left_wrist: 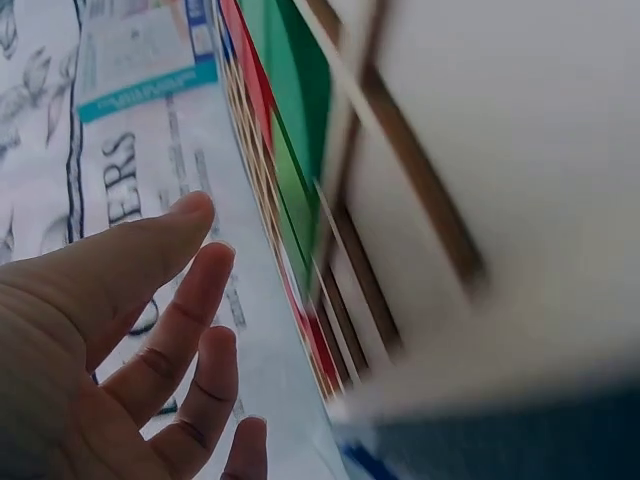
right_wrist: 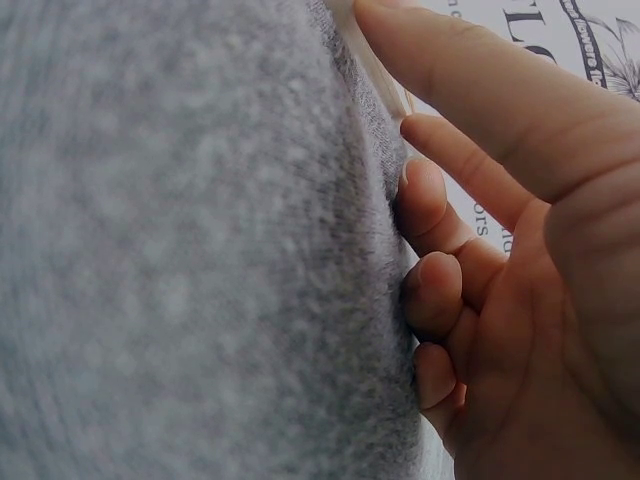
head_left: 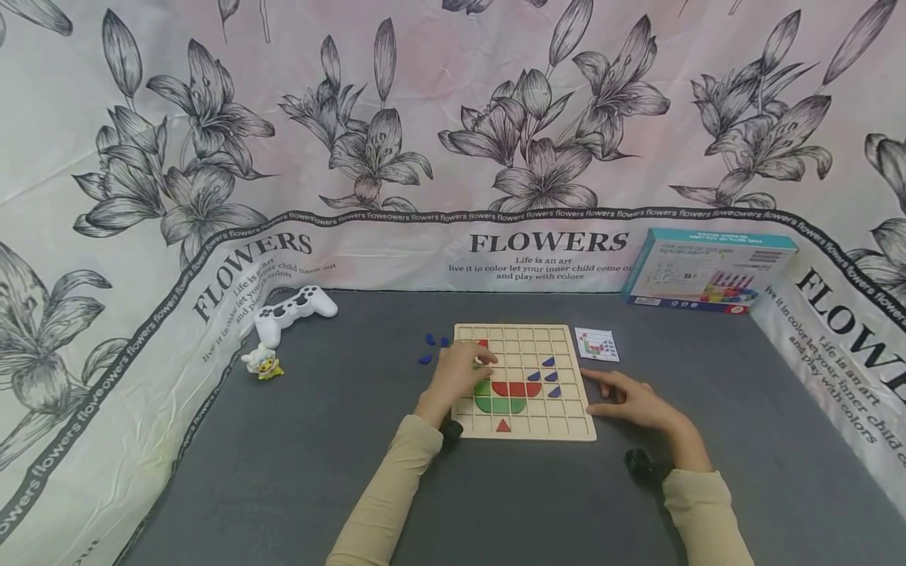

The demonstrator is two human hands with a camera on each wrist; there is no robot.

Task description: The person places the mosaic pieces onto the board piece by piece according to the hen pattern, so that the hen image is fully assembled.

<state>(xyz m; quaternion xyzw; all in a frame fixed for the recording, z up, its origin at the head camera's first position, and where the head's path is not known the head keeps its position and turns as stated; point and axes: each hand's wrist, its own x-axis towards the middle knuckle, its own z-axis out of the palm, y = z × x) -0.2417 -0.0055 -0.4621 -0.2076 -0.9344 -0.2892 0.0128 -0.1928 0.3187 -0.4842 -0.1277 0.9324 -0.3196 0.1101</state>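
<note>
A wooden grid board point(head_left: 559, 420) lies on the dark table. Over its left side hovers my left hand point(head_left: 456, 371), fingers loosely bent; in the left wrist view nothing sits between thumb and fingertips. Beside and below that hand are green pieces point(head_left: 501, 405), a long red piece point(head_left: 515, 389) and a red triangle point(head_left: 503, 426). Several blue pieces point(head_left: 554, 391) rest on the board's right part. My right hand point(head_left: 633, 401) has its thumb and a finger at the board's right edge, the other fingers resting on the cloth. Part of the board is hidden behind the left hand.
More blue pieces point(head_left: 425, 359) lie just left of the board. A small pattern card point(head_left: 597, 344) is at its upper right. Farther back stand a game box point(head_left: 708, 271) on the right and a white game controller point(head_left: 293, 313) with a small figurine point(head_left: 263, 362) on the left.
</note>
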